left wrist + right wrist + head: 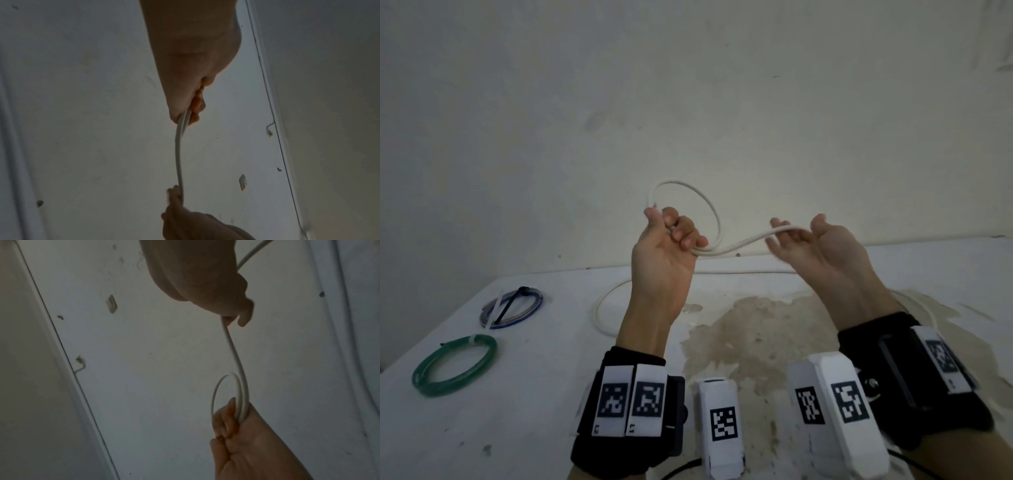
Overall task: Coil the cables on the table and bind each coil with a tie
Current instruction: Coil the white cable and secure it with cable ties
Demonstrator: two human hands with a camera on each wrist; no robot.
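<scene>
A white cable [743, 243] hangs in the air between my two raised hands. My left hand [671, 236] grips a loop [702, 194] of it that stands up over the fist; the right wrist view shows about two turns [239, 394] in that hand [236, 426]. My right hand [801, 240] holds the running length, fingers curled round it [236, 316]. The rest of the cable [597, 311] trails on the table behind my arms. In the left wrist view the cable [178, 154] runs from the left fist [185, 97] down to the right hand [176, 203].
A green coil [455, 363] and a bluish clear coil [512, 308], each bound with ties, lie at the left of the white table [534, 394]. A brown stain [750, 329] marks the table's middle. A bare wall rises behind.
</scene>
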